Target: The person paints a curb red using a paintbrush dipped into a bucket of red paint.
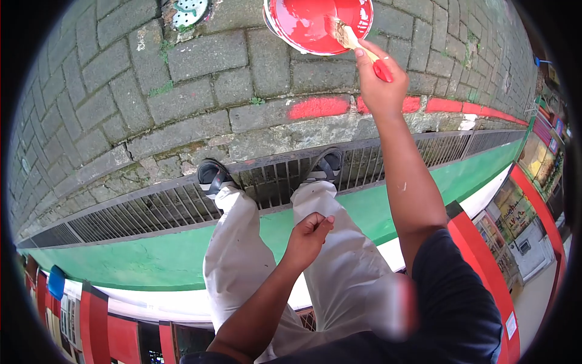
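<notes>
My right hand [385, 82] is closed around the handle of a paintbrush [351, 41], which is pale with a red end. The bristles reach into the red paint [306, 24] inside a bucket [285, 37] standing on the paving at the top of the view. My left hand [308, 239] hangs above my thighs with its fingers curled in and nothing visible in them. Fresh red paint [319, 108] covers part of the kerb stones, running on to the right beneath my right wrist.
My sandalled feet [215, 175] rest on a metal drain grate [145, 209] beside the unpainted kerb [182, 136]. A green strip [139, 264] runs behind the grate. Grey paving bricks [206, 54] spread beyond, with a round perforated cover [189, 12] near the top.
</notes>
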A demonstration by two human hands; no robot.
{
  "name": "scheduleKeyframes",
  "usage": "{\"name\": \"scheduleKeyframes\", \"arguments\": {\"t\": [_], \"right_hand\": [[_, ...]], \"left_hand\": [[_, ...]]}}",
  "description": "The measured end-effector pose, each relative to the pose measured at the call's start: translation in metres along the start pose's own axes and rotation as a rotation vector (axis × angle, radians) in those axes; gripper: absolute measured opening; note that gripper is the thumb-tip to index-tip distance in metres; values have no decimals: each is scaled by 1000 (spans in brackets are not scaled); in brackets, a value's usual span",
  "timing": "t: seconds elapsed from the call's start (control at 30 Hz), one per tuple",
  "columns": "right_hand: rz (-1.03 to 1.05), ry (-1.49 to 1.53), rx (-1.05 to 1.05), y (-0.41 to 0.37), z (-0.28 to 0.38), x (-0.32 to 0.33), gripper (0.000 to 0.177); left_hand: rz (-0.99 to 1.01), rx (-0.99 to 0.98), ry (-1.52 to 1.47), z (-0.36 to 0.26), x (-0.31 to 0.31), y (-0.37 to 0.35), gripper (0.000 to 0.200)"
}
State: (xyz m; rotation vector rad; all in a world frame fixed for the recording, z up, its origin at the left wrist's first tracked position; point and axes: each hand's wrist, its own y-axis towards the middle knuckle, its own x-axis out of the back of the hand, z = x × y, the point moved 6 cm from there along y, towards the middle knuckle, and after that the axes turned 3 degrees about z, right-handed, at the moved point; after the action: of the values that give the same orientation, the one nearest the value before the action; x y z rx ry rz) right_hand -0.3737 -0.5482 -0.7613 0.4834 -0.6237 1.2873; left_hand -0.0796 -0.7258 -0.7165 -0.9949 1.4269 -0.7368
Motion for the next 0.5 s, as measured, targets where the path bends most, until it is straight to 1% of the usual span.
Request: {"name": "scheduleKeyframes", "arguments": {"t": [0.1,0.2,0.3,0.4,0.43,0.5], "right_hand": [[-35,82,81,-1,8,5,25],[6,24,12,2,-4,2,27],[-50,167,115,4,4,3,29],[28,-91,122,-1,0,-5,28],[11,-100,212,-2,5,-6,29],[-1,-1,227,-3,16,-1,29]], "left_hand": [[-8,-1,0,-1,1,1,34],[11,24,-2,0,-1,0,32],[4,8,-11,-1,0,1,33],[2,-3,-19,1,-2,1,34],[5,-4,-18,1,-1,2,34],[-7,-10,-19,-2,0,4,34]]}}
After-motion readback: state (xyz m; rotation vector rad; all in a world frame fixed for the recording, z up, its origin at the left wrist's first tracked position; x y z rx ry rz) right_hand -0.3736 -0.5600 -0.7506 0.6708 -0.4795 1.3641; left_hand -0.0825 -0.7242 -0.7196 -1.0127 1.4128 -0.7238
